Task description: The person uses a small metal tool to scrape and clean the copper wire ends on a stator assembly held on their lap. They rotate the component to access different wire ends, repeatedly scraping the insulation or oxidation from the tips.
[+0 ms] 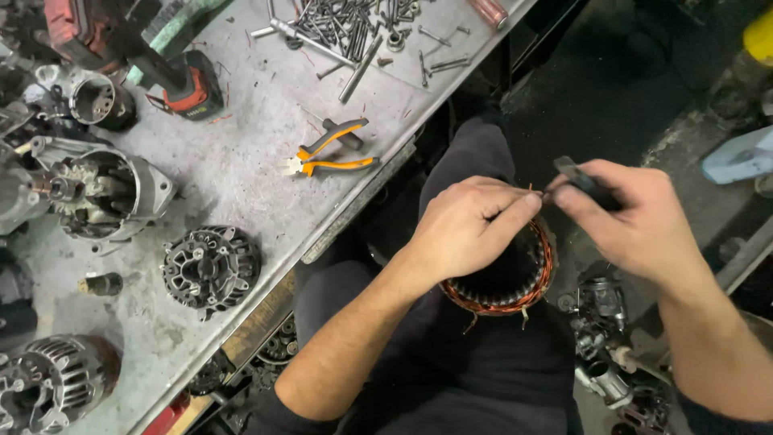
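Grey, scuffed metal makes up the tabletop (241, 161), which fills the part of the view left of the stator. Farthest from the stator (515, 278) on that side lie several alternator housings (105, 193) and a finned end cover (209, 266); up beyond them rests a red-and-black cordless driver (173, 84). Nearer the stator, close to the tabletop's edge, lie orange-handled pliers (330, 153), unheld, and above them a heap of bolts and pins (346, 28).

The stator, a ring of copper windings round a dark slotted core, sits on the person's lap, off the tabletop and just right of its edge. The left hand (467, 229) rests on top of the ring, its grip pinched on a thin copper lead (533, 192) that rises from the windings. Directly right of that, the right hand (636, 213) has its grip closed on a small dark tool (584, 184), whose tip meets the same lead. What kind of tool it is cannot be made out.

The ring seems steadied only by the lap and the left hand, so a hard pull on the lead could likely tip it toward the cluttered parts on the floor (604, 338) at its right. The fine lead might also snap or lose its enamel if the tool bites too deep, and stray wire ends near the fingers could prick them.
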